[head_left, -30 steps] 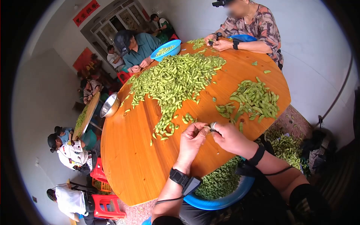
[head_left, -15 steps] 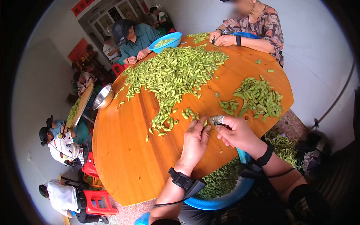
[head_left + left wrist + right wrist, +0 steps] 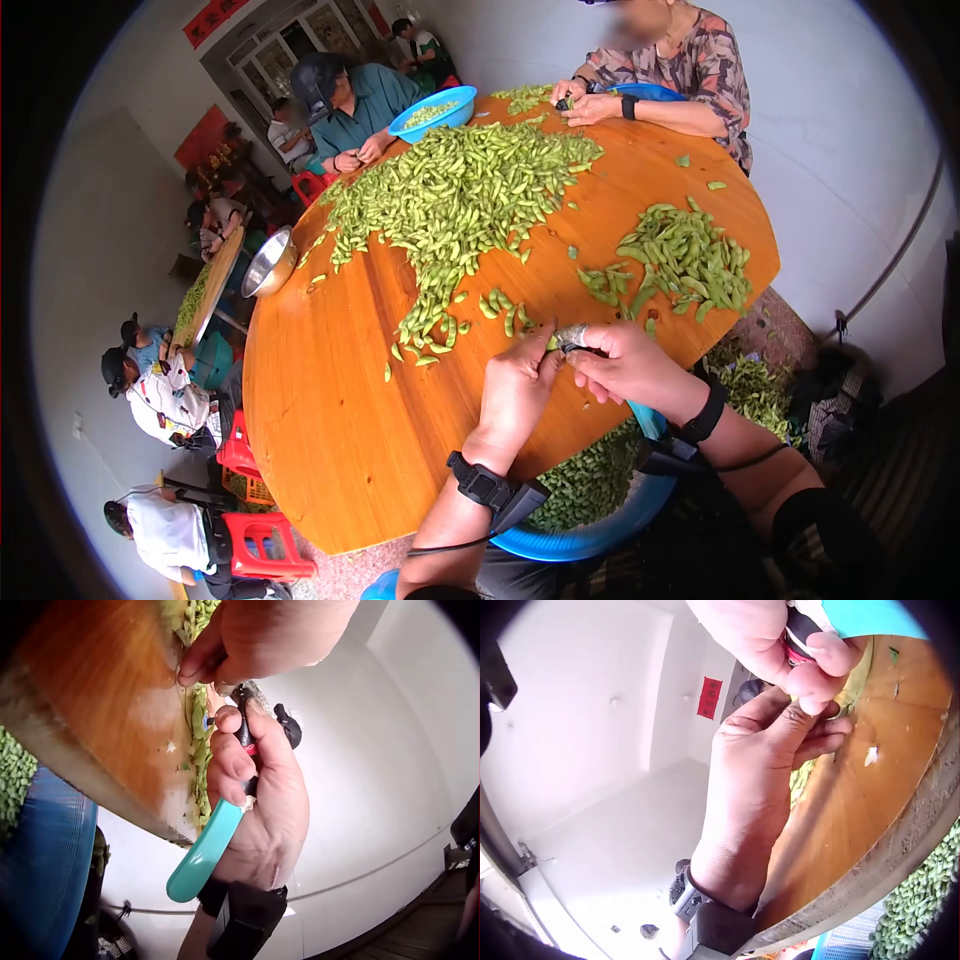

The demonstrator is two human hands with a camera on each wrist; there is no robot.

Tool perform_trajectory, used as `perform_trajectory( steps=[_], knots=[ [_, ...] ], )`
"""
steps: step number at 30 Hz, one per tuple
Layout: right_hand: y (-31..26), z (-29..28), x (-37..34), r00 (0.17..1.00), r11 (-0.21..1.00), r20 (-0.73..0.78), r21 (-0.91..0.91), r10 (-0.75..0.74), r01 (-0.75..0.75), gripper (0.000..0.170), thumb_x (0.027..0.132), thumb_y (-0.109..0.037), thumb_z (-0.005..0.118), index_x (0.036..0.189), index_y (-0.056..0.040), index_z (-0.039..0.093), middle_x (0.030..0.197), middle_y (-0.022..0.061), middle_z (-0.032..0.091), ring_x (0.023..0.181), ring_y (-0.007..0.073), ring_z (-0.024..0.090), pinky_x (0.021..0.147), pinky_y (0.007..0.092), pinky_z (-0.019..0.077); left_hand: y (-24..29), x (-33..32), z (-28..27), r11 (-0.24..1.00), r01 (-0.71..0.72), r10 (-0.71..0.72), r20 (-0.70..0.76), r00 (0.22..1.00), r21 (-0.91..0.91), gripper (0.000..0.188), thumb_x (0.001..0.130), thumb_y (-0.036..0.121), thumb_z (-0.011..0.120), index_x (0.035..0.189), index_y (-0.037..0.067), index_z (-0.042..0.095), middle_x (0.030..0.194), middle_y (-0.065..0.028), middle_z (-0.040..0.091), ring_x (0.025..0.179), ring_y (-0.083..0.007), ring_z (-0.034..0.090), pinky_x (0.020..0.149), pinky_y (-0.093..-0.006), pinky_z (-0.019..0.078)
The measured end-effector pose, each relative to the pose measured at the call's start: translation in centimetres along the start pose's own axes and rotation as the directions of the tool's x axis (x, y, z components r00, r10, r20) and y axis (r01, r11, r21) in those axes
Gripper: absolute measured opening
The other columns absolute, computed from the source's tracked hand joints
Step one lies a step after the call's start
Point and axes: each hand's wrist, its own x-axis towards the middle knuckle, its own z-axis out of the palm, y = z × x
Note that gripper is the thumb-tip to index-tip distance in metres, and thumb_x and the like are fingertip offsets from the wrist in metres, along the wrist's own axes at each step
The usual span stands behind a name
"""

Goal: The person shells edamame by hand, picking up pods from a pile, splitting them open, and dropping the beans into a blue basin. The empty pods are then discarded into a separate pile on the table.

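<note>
Over the near side of the wooden table (image 3: pixel 330 430), the left hand (image 3: pixel 515 390) pinches a green pod (image 3: pixel 553 342) between thumb and fingers. Close beside it, the right hand (image 3: pixel 635 365) curls round a small tool whose turquoise handle (image 3: pixel 206 855) sticks out below the palm in the left wrist view. Black and red parts of the tool show between the right fingers. Both hands' fingertips meet, partly hiding the pod and the tool's tip. A blue basin (image 3: pixel 575 545) of shelled green beans (image 3: pixel 585 480) stands below the table's edge.
A large pile of pods (image 3: pixel 470 190) covers the table's far middle, and a smaller pile (image 3: pixel 690 260) lies at right. A metal bowl (image 3: pixel 270 262) stands at the left rim. Two people sit across, with a blue basin (image 3: pixel 440 112) near one.
Half a second ago the hands were slightly apart; the right hand and tool have since moved left to meet the left hand. Green shows again between the left fingertips and the tool.
</note>
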Motion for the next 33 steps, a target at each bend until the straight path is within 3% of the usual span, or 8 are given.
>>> perform_trajectory(
  steps=[14, 17, 19, 23, 24, 26, 28, 33],
  knots=[
    [0.8, -0.8, -0.3, 0.998, 0.952, 0.027, 0.299, 0.062, -0.067, 0.019, 0.093, -0.008, 0.052, 0.109, -0.0033, 0.061, 0.066, -0.0016, 0.054, 0.047, 0.0030, 0.044, 0.040, 0.0194, 0.0325, -0.6, 0.0, 0.5, 0.964, 0.067, -0.053, 0.064, 0.997, -0.257, 0.019, 0.089, 0.004, 0.061, 0.108, -0.001, 0.061, 0.087, -0.0133, 0.070, 0.080, -0.0158, 0.069, 0.070, -0.0269, 0.0534],
    [0.8, -1.3, -0.6, 0.996, 0.922, 0.079, 0.379, 0.051, -0.078, 0.018, 0.093, -0.008, 0.053, 0.109, -0.0028, 0.061, 0.067, -0.0013, 0.054, 0.047, 0.0031, 0.044, 0.040, 0.0195, 0.0316, -0.6, 0.3, 0.1, 0.843, 0.165, -0.063, 0.210, 0.976, -0.512, 0.022, 0.093, 0.006, 0.058, 0.114, -0.003, 0.057, 0.098, -0.0096, 0.069, 0.081, -0.0162, 0.068, 0.072, -0.0264, 0.0565],
    [0.6, -1.9, -0.6, 0.994, 0.903, 0.098, 0.420, 0.056, -0.093, 0.018, 0.093, -0.008, 0.053, 0.108, -0.0026, 0.062, 0.067, -0.0011, 0.054, 0.047, 0.0032, 0.044, 0.040, 0.0196, 0.0314, -0.3, 0.5, -0.4, 0.636, 0.300, -0.105, 0.306, 0.946, -0.711, 0.020, 0.096, 0.010, 0.055, 0.112, -0.002, 0.055, 0.101, -0.0121, 0.068, 0.081, -0.0206, 0.069, 0.070, -0.0283, 0.0576],
    [-0.1, -2.4, -1.2, 0.997, 0.935, 0.060, 0.346, 0.055, -0.072, 0.017, 0.093, -0.007, 0.053, 0.106, -0.0035, 0.062, 0.066, -0.0007, 0.054, 0.046, 0.0037, 0.045, 0.039, 0.0206, 0.0315, 0.4, 0.9, -0.5, 0.488, 0.420, -0.189, 0.377, 0.907, -0.765, 0.013, 0.096, 0.012, 0.055, 0.101, -0.001, 0.055, 0.093, -0.0111, 0.067, 0.073, -0.0190, 0.068, 0.058, -0.0246, 0.0551],
    [-0.6, -2.1, -1.5, 0.999, 0.964, 0.008, 0.262, 0.034, -0.035, 0.017, 0.092, -0.008, 0.053, 0.106, -0.0038, 0.063, 0.065, -0.0008, 0.054, 0.046, 0.0039, 0.045, 0.039, 0.0208, 0.0323, 0.1, 1.0, -0.5, 0.487, 0.422, -0.192, 0.378, 0.906, -0.764, 0.013, 0.096, 0.012, 0.055, 0.101, -0.001, 0.055, 0.093, -0.0111, 0.067, 0.073, -0.0190, 0.068, 0.058, -0.0246, 0.0551],
    [-0.2, -1.3, -1.7, 0.999, 0.984, -0.048, 0.177, 0.006, 0.002, 0.017, 0.092, -0.008, 0.053, 0.106, -0.0040, 0.063, 0.063, -0.0009, 0.055, 0.048, 0.0036, 0.047, 0.041, 0.0205, 0.0346, -0.8, 0.8, -0.4, 0.699, 0.340, -0.192, 0.292, 0.937, -0.630, 0.013, 0.096, 0.012, 0.055, 0.100, 0.000, 0.055, 0.080, -0.0063, 0.064, 0.061, -0.0127, 0.062, 0.048, -0.0207, 0.0476],
    [0.9, -0.6, -1.4, 0.971, 0.981, -0.140, 0.000, -0.193, 0.195, 0.017, 0.091, -0.007, 0.054, 0.106, -0.0036, 0.062, 0.064, -0.0008, 0.056, 0.049, 0.0032, 0.048, 0.043, 0.0202, 0.0372, -0.2, 0.7, -0.5, 0.653, 0.368, -0.213, 0.306, 0.928, -0.662, 0.008, 0.095, 0.009, 0.055, 0.099, 0.002, 0.056, 0.070, -0.0009, 0.056, 0.053, -0.0070, 0.051, 0.044, -0.0188, 0.0384],
    [0.5, -0.9, -1.4, 0.993, 0.995, -0.117, 0.093, -0.020, 0.031, 0.017, 0.092, -0.007, 0.053, 0.106, -0.0048, 0.062, 0.065, -0.0006, 0.056, 0.049, 0.0035, 0.048, 0.044, 0.0210, 0.0383, -0.3, 0.4, 0.3, 0.718, 0.374, -0.220, 0.318, 0.922, -0.588, 0.010, 0.094, 0.005, 0.049, 0.101, 0.002, 0.055, 0.069, 0.0022, 0.050, 0.053, -0.0038, 0.042, 0.049, -0.0176, 0.0337]
  ],
)
